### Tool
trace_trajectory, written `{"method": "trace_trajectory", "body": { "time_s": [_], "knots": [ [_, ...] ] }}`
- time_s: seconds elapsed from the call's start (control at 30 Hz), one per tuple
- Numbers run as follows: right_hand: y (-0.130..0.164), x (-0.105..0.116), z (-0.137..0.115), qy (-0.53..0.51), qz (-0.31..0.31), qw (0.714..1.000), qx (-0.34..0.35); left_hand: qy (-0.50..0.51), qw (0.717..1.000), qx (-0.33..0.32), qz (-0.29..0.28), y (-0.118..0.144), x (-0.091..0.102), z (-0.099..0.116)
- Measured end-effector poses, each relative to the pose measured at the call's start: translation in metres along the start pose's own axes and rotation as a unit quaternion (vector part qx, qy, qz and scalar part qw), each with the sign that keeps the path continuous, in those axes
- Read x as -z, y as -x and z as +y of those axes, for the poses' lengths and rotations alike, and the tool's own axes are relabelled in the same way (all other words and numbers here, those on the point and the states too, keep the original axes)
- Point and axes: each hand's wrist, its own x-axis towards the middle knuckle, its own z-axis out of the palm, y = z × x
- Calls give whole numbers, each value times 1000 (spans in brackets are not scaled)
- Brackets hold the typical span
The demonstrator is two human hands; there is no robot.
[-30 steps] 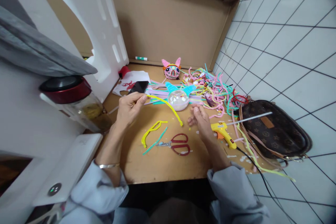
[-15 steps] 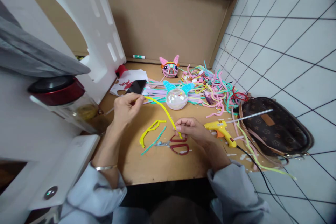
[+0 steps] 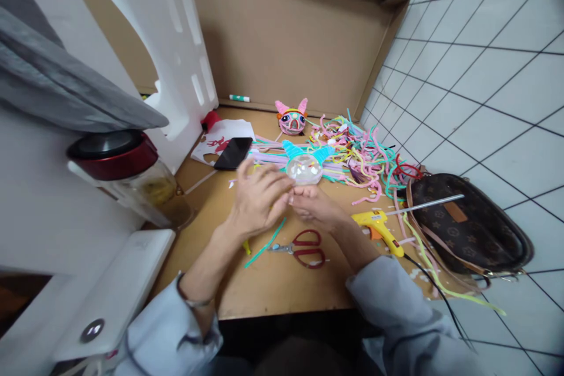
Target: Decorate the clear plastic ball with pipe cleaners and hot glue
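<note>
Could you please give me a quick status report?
Left hand, right hand close together, grip hidden. Clear ball just beyond. Scissors on near side, seemingly not blocking.

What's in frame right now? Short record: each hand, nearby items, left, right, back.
left hand: over the table, fingers extended, close to the right hand
right hand: fingers curled
grip: can't tell; fingers hide anything held
near side: red-handled scissors, turquoise strip
beyond hands: clear ball with blue ears
left: black phone, red-lidded jar
right: yellow glue gun, brown bag
back: pink-eared figure, marker
</note>
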Motion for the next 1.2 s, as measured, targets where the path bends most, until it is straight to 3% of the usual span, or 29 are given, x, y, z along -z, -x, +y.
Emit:
{"method": "trace_trajectory", "body": {
  "time_s": [0.07, 0.13, 0.3, 0.37, 0.57, 0.73, 0.83, 1.0, 1.2],
  "knots": [
    [-7, -3, -5, -18, 16, 1000, 19, 35, 997, 13, -73, 0, -3, 1],
    [-10, -2, -4, -20, 50, 998, 32, 35, 992, 57, -104, 1, -4, -1],
    [0, 9, 7, 58, 185, 977, 85, 1, 987, 108, -117, 4, -2, -7],
    [7, 13, 8, 77, 205, 971, 100, 6, 988, 106, -115, 5, -3, -6],
    [12, 14, 10, 57, 161, 985, 23, 26, 991, 83, -103, 6, -9, -1],
    [11, 12, 14, -95, 61, 992, -48, 86, 987, 82, -110, 7, -10, 3],
    [10, 13, 16, -163, 52, 984, -49, 114, 979, 114, -124, 7, -10, 5],
    [7, 12, 21, -157, 108, 982, 3, 150, 955, 204, -153, 5, -7, 6],
    [9, 6, 25, -24, 184, 975, 123, 230, 908, 306, -173, -3, -2, 4]
  ]
}}
